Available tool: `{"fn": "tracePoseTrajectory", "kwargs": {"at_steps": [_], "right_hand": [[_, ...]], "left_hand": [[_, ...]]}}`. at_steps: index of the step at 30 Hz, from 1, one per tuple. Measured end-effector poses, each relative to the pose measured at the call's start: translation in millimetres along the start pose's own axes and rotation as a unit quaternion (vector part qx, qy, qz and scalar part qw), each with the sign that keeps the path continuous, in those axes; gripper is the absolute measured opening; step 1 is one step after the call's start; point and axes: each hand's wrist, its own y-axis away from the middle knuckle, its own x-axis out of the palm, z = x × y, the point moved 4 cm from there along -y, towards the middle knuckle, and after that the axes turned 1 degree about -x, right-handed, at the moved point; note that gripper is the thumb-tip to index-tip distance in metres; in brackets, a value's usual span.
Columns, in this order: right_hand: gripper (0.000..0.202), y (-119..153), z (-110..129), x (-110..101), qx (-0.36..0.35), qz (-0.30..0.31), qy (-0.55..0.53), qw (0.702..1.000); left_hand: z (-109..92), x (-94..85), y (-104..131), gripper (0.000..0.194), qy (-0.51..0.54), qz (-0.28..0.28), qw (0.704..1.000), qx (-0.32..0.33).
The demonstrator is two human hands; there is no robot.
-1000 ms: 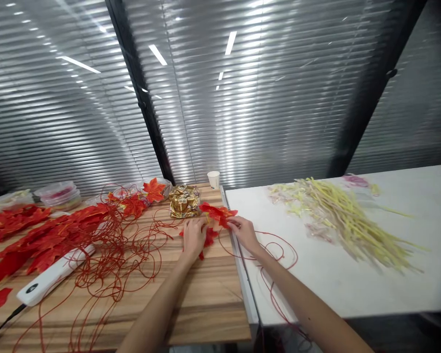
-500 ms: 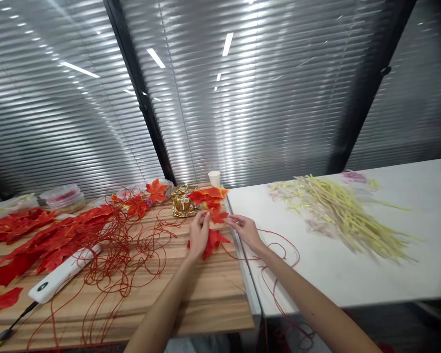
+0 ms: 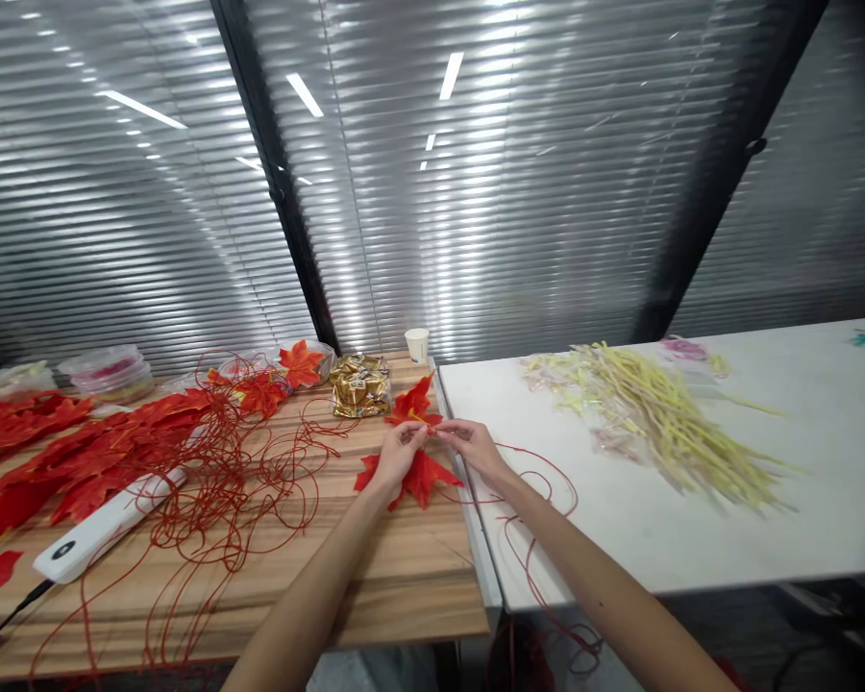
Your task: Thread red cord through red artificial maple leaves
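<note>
My left hand [image 3: 398, 452] and my right hand [image 3: 470, 444] meet over the right edge of the wooden table, fingertips almost touching. Each is pinched; between them is the stem end of a red leaf [image 3: 412, 402] that points away from me. A second red leaf [image 3: 424, 478] lies beneath and nearer to me, partly covered by my left hand. Red cord [image 3: 548, 481] trails from near my right hand over the white table. What exactly each fingertip holds is too small to tell.
Tangled red cord [image 3: 223, 481], red leaves [image 3: 115, 437] and a white power strip [image 3: 108, 529] lie left. Behind are a gold packet [image 3: 360, 386] and a paper cup [image 3: 417, 345]. Yellow-green stems [image 3: 663, 413] lie on the white table [image 3: 620, 548].
My hands have come together from a small gap. The upper leaf has turned and now sits just beyond my fingertips. The view has shifted slightly.
</note>
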Motion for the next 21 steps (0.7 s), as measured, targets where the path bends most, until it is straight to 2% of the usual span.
{"fn": "tracePoseTrajectory", "kwargs": {"at_steps": [4, 11, 17, 21], "right_hand": [[0.027, 0.8, -0.9, 1.0, 0.01, 0.007, 0.027, 1.0], [0.025, 1.7, -1.5, -1.7, -0.021, -0.016, 0.071, 0.997], [0.021, 5.1, 7.0, -1.2, -0.04, -0.028, 0.107, 0.993], [0.022, 4.7, 9.4, -2.2, -0.05, -0.05, 0.106, 0.992]], "left_hand": [[1.6, -0.2, -0.4, 0.029, 0.007, 0.004, 1.0, -0.01], [4.2, -5.0, -1.9, 0.035, 0.087, -0.025, 0.995, -0.052], [0.7, -5.3, -4.3, 0.03, 0.112, -0.009, 0.992, -0.049], [2.7, -2.4, -3.2, 0.027, 0.119, 0.002, 0.991, -0.069]]}}
